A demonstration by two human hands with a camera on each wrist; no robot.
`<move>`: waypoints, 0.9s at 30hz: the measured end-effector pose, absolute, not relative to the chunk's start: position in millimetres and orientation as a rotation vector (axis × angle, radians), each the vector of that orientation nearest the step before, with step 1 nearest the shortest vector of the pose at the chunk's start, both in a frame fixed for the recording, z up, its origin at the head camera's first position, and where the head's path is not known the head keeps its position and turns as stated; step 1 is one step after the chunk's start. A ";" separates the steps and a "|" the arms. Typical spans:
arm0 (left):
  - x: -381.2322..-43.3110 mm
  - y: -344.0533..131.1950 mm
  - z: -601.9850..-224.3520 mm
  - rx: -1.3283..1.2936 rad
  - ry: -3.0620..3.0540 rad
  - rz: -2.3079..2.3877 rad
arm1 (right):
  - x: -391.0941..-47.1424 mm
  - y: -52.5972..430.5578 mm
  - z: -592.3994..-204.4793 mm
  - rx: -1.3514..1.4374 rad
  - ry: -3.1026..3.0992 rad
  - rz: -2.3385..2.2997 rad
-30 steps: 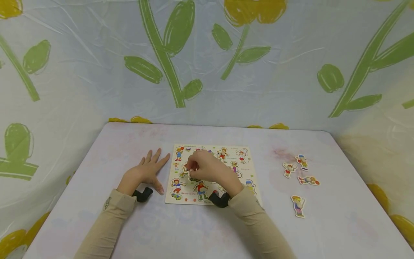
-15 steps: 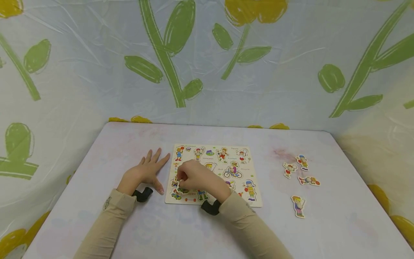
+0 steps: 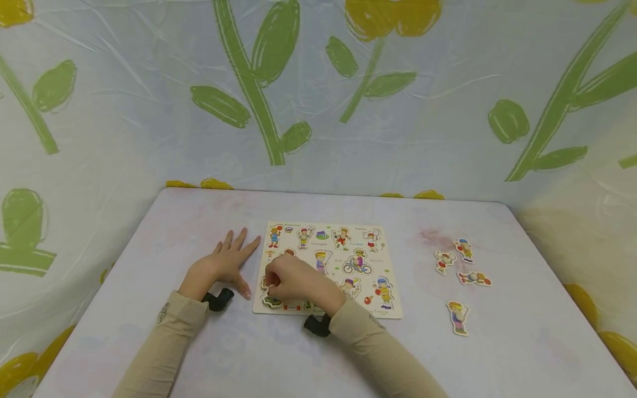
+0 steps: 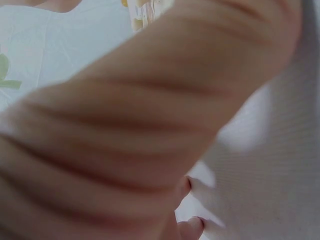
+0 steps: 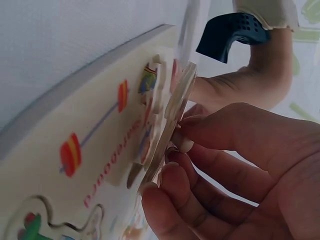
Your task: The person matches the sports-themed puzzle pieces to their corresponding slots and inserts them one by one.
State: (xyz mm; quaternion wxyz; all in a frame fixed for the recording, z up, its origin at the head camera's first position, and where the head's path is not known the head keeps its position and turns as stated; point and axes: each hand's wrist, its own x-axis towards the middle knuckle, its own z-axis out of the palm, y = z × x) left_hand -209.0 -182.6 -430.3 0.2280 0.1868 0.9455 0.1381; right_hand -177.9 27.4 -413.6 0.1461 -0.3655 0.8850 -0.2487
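My right hand (image 3: pixel 296 279) pinches a flat wooden puzzle piece (image 5: pixel 173 107) between thumb and fingers. The piece is over the lower left part of a cream puzzle board (image 3: pixel 382 268) printed with sports figures. In the right wrist view it stands tilted just off the board, above a recess beside the word Skateboard. Its green lower end shows below my fingers in the head view; its picture is mostly hidden. My left hand (image 3: pixel 221 265) rests on the table just left of the board, fingers spread. The left wrist view mostly shows blurred skin.
Right of the board lie several loose figure pieces: a blue-capped one (image 3: pixel 464 250), a racket player (image 3: pixel 444 262), one on its side (image 3: pixel 474 278) and a golfer (image 3: pixel 458 318). A flower-patterned cloth (image 3: pixel 164 110) hangs behind the pale table (image 3: pixel 249 359).
My right hand has moved left and toward me with the piece, from the board's middle to its lower left corner. My left hand has stayed in place.
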 end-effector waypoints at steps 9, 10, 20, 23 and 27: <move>-206.2 -181.4 -426.0 0.518 2.601 0.389 | -176.2 24.1 -421.2 -1.020 2.588 -0.693; -206.0 -181.4 -426.2 0.518 2.601 0.390 | -176.4 23.9 -422.1 -1.022 2.592 -0.696; -205.6 -180.6 -427.0 0.517 2.607 0.400 | -176.8 24.4 -428.5 -0.937 2.593 -0.736; -205.4 -180.7 -426.6 0.519 2.610 0.395 | -176.7 24.6 -429.5 -0.909 2.587 -0.743; -205.1 -180.4 -425.6 0.516 2.606 0.399 | -177.7 26.3 -429.1 -0.885 2.548 -0.777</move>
